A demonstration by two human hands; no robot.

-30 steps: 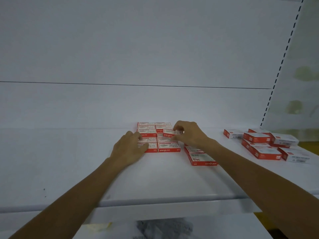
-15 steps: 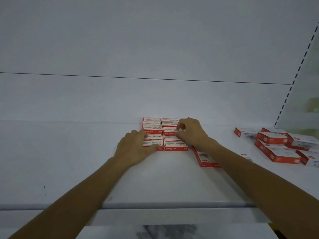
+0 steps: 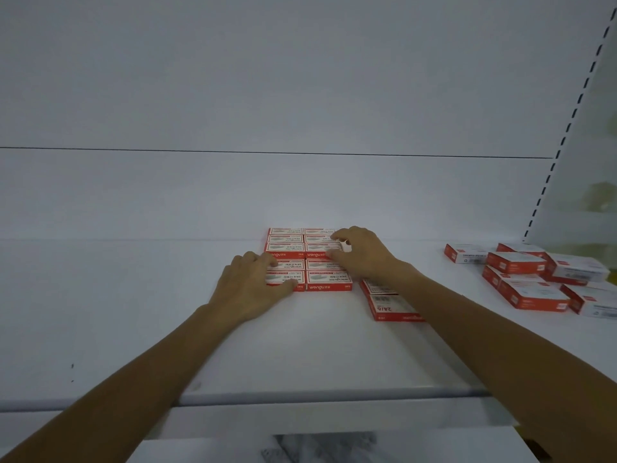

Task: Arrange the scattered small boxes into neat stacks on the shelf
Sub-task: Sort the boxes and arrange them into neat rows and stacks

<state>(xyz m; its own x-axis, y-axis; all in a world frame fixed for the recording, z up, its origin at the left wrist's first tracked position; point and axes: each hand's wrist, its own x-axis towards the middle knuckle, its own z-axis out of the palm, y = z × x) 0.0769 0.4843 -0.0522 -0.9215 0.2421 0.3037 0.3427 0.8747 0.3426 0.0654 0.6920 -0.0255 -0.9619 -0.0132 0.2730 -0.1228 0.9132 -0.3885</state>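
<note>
Small red-and-white boxes [image 3: 329,280] stand in a tight two-column block of low stacks at the middle of the white shelf [image 3: 133,312]. My left hand [image 3: 252,284] lies over the front-left stack, fingers across the top and thumb along its front edge. My right hand [image 3: 362,252] reaches over the rear-right stack and pinches its top box [image 3: 317,249] between thumb and fingertips. My right forearm partly covers two loose boxes [image 3: 390,307] lying just right of the block.
A scattered pile of several more boxes [image 3: 521,265] sits at the shelf's far right, below the slotted upright [image 3: 567,128]. Behind everything is the white back panel. The shelf's front lip [image 3: 300,394] runs across near me.
My right hand has brought the box it held down onto the rear-right stack. My left hand has slid a little toward the front-left stack.
</note>
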